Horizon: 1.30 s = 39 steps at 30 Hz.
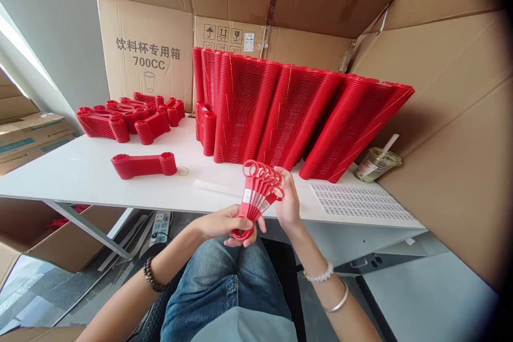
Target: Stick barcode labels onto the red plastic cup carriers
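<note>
A fan of several red plastic strips with a ring at each end (pixel 256 195) is held up over the table's front edge, with white barcode labels on some of them. My left hand (pixel 228 223) is closed around the lower ends, its thumb pressed on top. At the upper right of the fan, my right hand (pixel 289 204) has its fingers curled against the outer rings; its thumb is partly hidden. Beyond my hands, tall stacks of the same red strips (pixel 248 107) stand on the table. A short bundle (pixel 143 166) lies to the left, beside a loose rubber band (pixel 183 171).
More red bundles (pixel 154 127) are piled at the table's back left. A perforated white sheet (pixel 360 202) and a drink cup (pixel 377 164) are on the right of the white table (pixel 52 171). Cardboard (pixel 449 91) encloses the back and right. A power strip (pixel 161 226) lies below.
</note>
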Each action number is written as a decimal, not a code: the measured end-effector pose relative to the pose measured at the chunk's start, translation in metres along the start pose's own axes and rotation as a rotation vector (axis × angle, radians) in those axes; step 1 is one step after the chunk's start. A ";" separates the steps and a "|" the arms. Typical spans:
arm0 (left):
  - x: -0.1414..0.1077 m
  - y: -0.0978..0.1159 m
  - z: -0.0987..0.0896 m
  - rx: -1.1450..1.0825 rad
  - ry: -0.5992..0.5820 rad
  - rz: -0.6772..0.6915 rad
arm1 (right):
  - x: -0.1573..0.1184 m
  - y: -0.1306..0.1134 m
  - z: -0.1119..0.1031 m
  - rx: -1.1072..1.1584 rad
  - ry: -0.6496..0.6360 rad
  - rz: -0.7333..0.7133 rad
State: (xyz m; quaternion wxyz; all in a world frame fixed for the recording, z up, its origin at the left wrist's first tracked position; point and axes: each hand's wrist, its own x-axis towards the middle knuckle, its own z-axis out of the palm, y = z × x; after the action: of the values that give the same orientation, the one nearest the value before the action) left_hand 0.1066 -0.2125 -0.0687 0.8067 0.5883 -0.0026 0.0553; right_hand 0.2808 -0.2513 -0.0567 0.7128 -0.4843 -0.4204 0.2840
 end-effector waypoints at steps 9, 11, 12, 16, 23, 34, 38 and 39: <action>0.013 -0.030 -0.005 -0.182 -0.292 -0.283 | -0.012 -0.014 -0.013 -0.053 -0.344 0.202; 0.014 -0.033 -0.005 -0.150 -0.307 -0.301 | -0.013 -0.014 -0.016 -0.103 -0.348 0.185; 0.014 -0.035 -0.006 -0.134 -0.301 -0.303 | -0.014 -0.012 -0.017 -0.114 -0.327 0.169; 0.014 -0.034 -0.011 -0.085 -0.223 -0.300 | -0.016 -0.005 -0.022 -0.183 -0.210 0.070; 0.021 0.008 0.015 0.606 0.154 -0.352 | -0.021 -0.009 -0.027 -0.337 -0.088 -0.075; -0.006 0.054 -0.012 1.565 0.956 -0.590 | -0.008 -0.021 -0.046 -0.441 0.076 -0.186; -0.034 0.095 -0.069 1.586 1.174 -0.724 | -0.003 -0.024 -0.053 -0.444 0.084 -0.184; -0.036 0.104 -0.081 1.589 1.200 -0.739 | -0.003 -0.024 -0.053 -0.451 0.070 -0.177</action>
State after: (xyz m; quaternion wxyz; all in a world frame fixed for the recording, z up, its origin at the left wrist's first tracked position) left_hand 0.0565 -0.1072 0.0022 0.0267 0.7873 0.6116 0.0736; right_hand 0.3255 -0.2864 -0.0450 0.6228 -0.6021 -0.4890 0.1025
